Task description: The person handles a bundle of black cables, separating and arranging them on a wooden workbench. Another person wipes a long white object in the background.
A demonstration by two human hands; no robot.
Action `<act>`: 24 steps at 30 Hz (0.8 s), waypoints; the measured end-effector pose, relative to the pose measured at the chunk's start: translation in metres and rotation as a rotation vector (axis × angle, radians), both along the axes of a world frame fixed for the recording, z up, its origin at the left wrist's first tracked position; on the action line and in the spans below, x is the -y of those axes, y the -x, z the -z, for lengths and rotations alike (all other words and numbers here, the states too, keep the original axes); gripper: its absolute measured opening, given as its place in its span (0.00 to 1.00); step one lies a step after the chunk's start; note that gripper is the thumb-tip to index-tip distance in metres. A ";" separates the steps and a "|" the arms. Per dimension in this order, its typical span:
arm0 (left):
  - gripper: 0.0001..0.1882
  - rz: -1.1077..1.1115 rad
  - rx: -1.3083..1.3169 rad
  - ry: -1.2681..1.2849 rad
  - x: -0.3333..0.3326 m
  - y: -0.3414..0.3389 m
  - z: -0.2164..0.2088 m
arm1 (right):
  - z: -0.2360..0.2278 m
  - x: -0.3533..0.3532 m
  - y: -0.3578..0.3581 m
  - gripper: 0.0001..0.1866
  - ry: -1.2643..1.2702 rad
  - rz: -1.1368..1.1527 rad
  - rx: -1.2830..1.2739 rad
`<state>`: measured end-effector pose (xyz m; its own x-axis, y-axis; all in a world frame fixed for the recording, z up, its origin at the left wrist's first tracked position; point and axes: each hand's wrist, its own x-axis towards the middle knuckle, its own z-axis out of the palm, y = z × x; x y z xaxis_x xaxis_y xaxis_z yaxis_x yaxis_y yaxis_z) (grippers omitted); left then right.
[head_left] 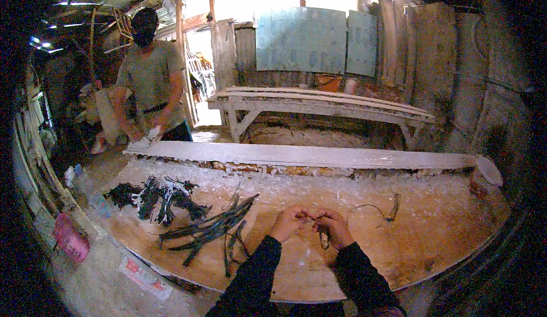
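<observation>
Close together above the front middle of the wooden table, my left hand [290, 223] and my right hand [335, 229] meet at the fingertips, both closed in a pinch. A thin dark strip [324, 240] hangs in a loop under my right fingers; its upper part is hidden. What my left fingertips pinch is too small to make out. To the left of my hands lies a loose pile of long dark strips [212, 228]. Behind that pile are several black tied bundles [165, 198], some smeared with white. A small dark strip scrap [393, 208] lies to the right.
A long white-coated board [302, 155] runs along the table's far side. At its right end stands a white tub [488, 171]. Another person [151, 74] works at its left end, holding white material. A bench [319, 103] stands behind; a pink bag [71, 238] is left.
</observation>
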<state>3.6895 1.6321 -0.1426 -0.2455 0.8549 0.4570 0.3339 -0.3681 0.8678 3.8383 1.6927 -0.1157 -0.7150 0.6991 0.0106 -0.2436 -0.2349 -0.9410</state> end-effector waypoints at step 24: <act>0.03 -0.120 0.001 -0.106 0.001 0.000 -0.007 | -0.006 0.008 0.000 0.12 -0.072 -0.010 -0.087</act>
